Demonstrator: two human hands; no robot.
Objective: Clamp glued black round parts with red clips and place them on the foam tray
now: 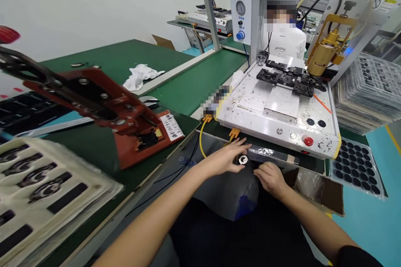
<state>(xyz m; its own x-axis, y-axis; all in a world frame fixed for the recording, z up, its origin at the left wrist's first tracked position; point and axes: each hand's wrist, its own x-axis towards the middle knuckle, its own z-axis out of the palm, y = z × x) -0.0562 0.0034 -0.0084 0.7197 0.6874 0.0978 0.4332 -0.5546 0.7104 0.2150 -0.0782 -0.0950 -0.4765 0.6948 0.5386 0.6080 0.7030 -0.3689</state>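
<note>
My left hand [230, 156] grips a small round part [243, 159] between thumb and fingers, just off the bench's front edge. The part has a black rim and a white face with a dark curved mark. To its right, my right hand [270, 178] is closed in a pinch, fingertips close to the part's edge. Whatever lies between those fingertips is too small and dark to make out. Both hands are above my lap, in front of a white press machine [250, 114] with a black fixture [286, 77] on its bed.
A red toggle-lever fixture [138, 133] stands on the green bench at left. Stacked trays [53, 183] of dark parts lie nearer. At right are a sheet of black discs [357, 167], a tray stack [366, 91] and a cardboard box [333, 196]. A person [283, 41] sits behind the machine.
</note>
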